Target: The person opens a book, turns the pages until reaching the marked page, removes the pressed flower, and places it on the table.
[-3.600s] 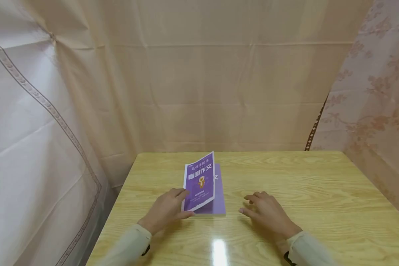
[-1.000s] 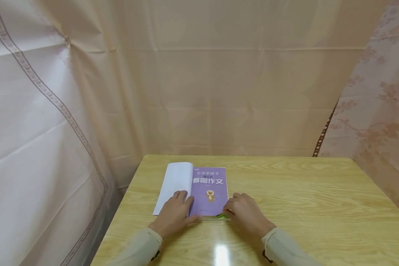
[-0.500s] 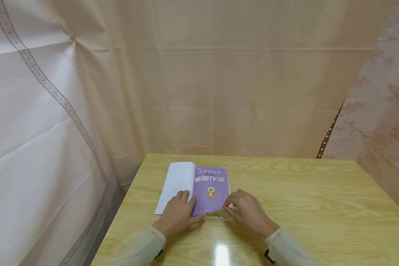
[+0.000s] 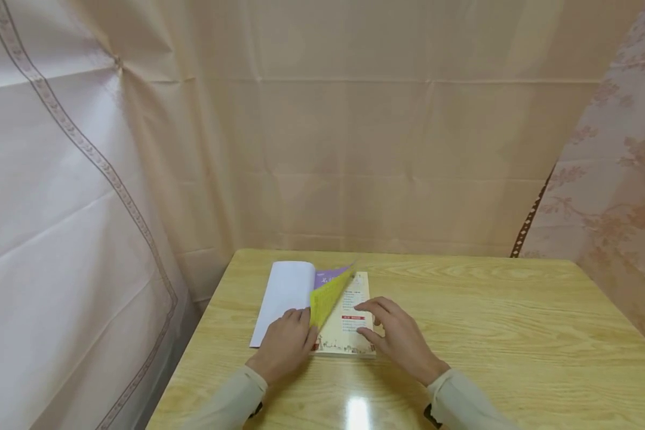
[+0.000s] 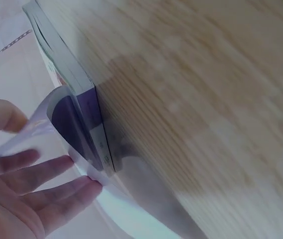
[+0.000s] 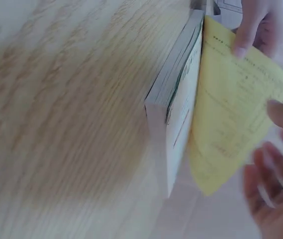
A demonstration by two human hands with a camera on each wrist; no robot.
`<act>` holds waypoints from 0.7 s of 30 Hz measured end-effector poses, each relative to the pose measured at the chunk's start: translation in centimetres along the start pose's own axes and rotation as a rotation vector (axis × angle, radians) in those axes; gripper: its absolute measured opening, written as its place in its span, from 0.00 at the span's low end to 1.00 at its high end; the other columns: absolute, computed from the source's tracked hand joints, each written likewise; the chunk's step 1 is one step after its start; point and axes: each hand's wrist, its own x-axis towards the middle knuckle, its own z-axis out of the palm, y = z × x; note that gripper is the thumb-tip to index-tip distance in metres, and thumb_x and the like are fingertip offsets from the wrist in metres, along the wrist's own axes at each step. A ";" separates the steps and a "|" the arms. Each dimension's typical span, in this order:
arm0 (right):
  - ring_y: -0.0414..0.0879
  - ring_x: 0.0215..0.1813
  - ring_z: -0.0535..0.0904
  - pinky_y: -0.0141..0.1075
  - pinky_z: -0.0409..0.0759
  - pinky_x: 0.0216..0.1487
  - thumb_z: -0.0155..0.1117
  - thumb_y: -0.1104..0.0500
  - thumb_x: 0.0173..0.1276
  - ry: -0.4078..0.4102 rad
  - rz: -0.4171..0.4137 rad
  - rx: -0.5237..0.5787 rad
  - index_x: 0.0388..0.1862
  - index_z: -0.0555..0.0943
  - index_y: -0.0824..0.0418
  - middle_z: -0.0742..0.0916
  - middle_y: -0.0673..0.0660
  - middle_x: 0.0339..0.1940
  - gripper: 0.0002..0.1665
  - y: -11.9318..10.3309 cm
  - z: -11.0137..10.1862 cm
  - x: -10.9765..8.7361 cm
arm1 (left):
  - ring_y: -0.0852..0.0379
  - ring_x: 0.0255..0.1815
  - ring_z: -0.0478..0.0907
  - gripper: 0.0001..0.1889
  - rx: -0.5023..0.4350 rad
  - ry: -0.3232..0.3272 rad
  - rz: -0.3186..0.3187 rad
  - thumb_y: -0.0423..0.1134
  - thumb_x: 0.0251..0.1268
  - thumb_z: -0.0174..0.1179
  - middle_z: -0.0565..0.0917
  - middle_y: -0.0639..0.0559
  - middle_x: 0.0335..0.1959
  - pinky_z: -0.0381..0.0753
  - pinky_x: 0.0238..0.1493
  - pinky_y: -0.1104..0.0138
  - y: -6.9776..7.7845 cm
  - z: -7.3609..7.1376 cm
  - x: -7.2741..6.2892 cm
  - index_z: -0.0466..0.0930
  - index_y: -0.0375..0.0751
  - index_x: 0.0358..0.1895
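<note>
A paperback book lies on the wooden table, its white inner cover folded out to the left. A page, purple in front and yellow behind, stands half turned over the spine. Below it shows a cream page with printed lines and a red bar. My left hand rests on the cover near the spine, fingers extended; its thumb touches the yellow side in the right wrist view. My right hand is at the book's right edge, thumb and fingers spread apart, holding nothing. The yellow sheet leans near its fingers.
The wood-grain table extends to the right of the book, with a bright light reflection at its front. A beige curtain hangs behind, with a white curtain on the left and a flowered one on the right.
First the covers were turned to the left. Since half a second ago, the purple page has lifted leftward, showing its yellow back, and my right hand has let go of its corner.
</note>
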 end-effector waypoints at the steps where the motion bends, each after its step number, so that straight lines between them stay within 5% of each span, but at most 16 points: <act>1: 0.43 0.42 0.81 0.34 0.83 0.40 0.83 0.57 0.56 -0.039 0.022 -0.020 0.55 0.85 0.56 0.85 0.50 0.53 0.27 0.1 0.1 -0.2 | 0.47 0.40 0.84 0.21 -0.017 0.004 -0.021 0.44 0.74 0.59 0.85 0.40 0.39 0.86 0.36 0.57 0.0 -0.1 0.0 0.77 0.27 0.55; 5: 0.43 0.49 0.78 0.35 0.83 0.43 0.82 0.51 0.57 -0.224 0.076 -0.108 0.52 0.87 0.55 0.85 0.49 0.54 0.25 0.4 0.6 -0.9 | 0.48 0.41 0.84 0.36 -0.112 0.044 -0.120 0.39 0.69 0.63 0.83 0.36 0.52 0.85 0.33 0.58 -0.1 -0.3 0.0 0.58 0.28 0.73; 8: 0.42 0.48 0.76 0.34 0.81 0.41 0.81 0.48 0.58 -0.306 0.080 -0.147 0.51 0.87 0.55 0.86 0.49 0.55 0.24 0.5 0.9 -1.1 | 0.46 0.43 0.83 0.44 -0.131 0.123 -0.136 0.34 0.66 0.65 0.68 0.30 0.71 0.84 0.29 0.61 -0.3 -0.4 -0.2 0.49 0.39 0.79; 11: 0.42 0.46 0.75 0.35 0.80 0.43 0.81 0.48 0.59 -0.316 0.052 -0.162 0.48 0.89 0.55 0.88 0.49 0.50 0.20 0.6 1.1 -1.2 | 0.35 0.60 0.75 0.45 -0.082 0.172 -0.114 0.29 0.61 0.64 0.49 0.28 0.80 0.83 0.50 0.54 -0.6 -0.6 -0.3 0.53 0.50 0.81; 13: 0.42 0.44 0.74 0.36 0.80 0.43 0.81 0.49 0.58 -0.317 0.027 -0.170 0.44 0.89 0.54 0.89 0.49 0.46 0.17 0.7 1.2 -1.2 | 0.30 0.73 0.61 0.42 -0.015 0.166 -0.098 0.28 0.59 0.62 0.44 0.29 0.82 0.71 0.66 0.45 -0.8 -0.8 -0.3 0.63 0.56 0.79; 16: 0.41 0.42 0.74 0.36 0.79 0.44 0.80 0.50 0.59 -0.328 0.010 -0.175 0.40 0.90 0.53 0.89 0.48 0.43 0.13 1.0 1.2 -1.3 | 0.30 0.80 0.47 0.33 0.086 0.127 -0.054 0.30 0.57 0.64 0.53 0.34 0.81 0.54 0.71 0.32 -1.0 -0.9 -0.2 0.79 0.58 0.69; 21: 0.41 0.41 0.74 0.37 0.79 0.44 0.81 0.50 0.58 -0.349 0.010 -0.165 0.35 0.91 0.51 0.88 0.46 0.41 0.10 1.3 1.3 -1.3 | 0.33 0.77 0.57 0.19 0.170 0.047 0.000 0.35 0.56 0.70 0.77 0.43 0.68 0.52 0.67 0.26 -1.1 -1.2 -0.6 0.88 0.55 0.52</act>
